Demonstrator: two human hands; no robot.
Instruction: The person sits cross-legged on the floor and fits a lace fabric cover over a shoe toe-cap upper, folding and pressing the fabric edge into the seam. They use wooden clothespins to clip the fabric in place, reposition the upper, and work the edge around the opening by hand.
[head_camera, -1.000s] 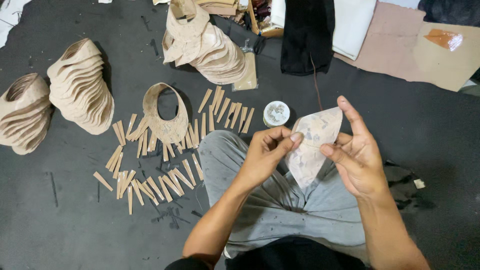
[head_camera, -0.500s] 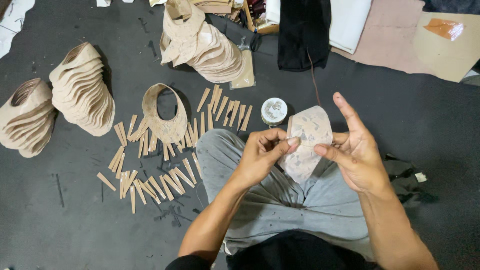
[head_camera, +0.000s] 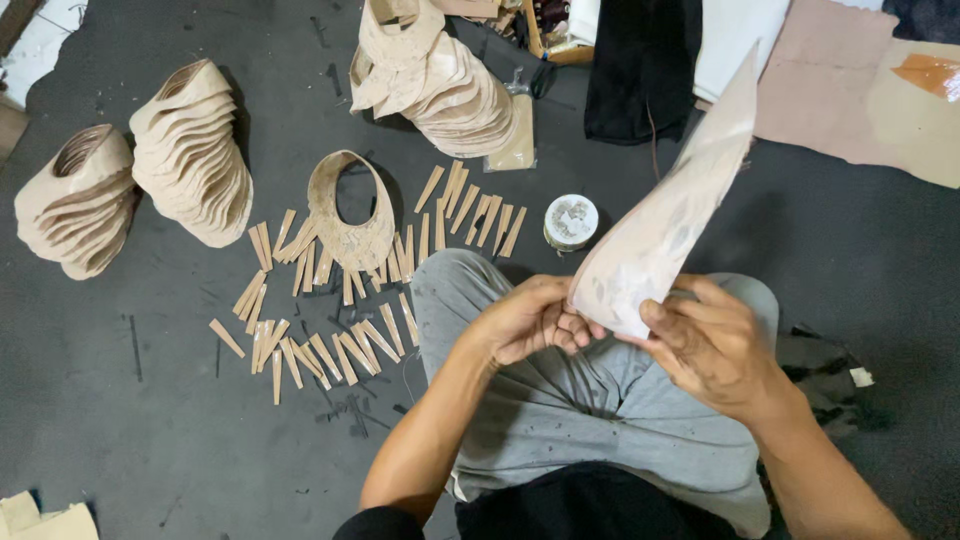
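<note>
While both hands meet above the lap, they pinch the low end of a pale curved piece (head_camera: 665, 235) that looks like thin leather or card. The left hand (head_camera: 528, 320) is curled tight on its bottom edge, and the right hand (head_camera: 712, 345) grips it from the other side with thumb on top. The piece points up and away, toward the black cloth (head_camera: 640, 65).

It could bend or crease, because only its low end is held and the long part sticks out free. A small round tin (head_camera: 571, 220) sits on the floor just beside the knee. If a knee or an elbow bumps it, I think it could tip or roll. The small tan strips (head_camera: 310, 350) lie close to the leg, so a shuffle could scatter them or push them under the grey trousers (head_camera: 560, 410).
</note>
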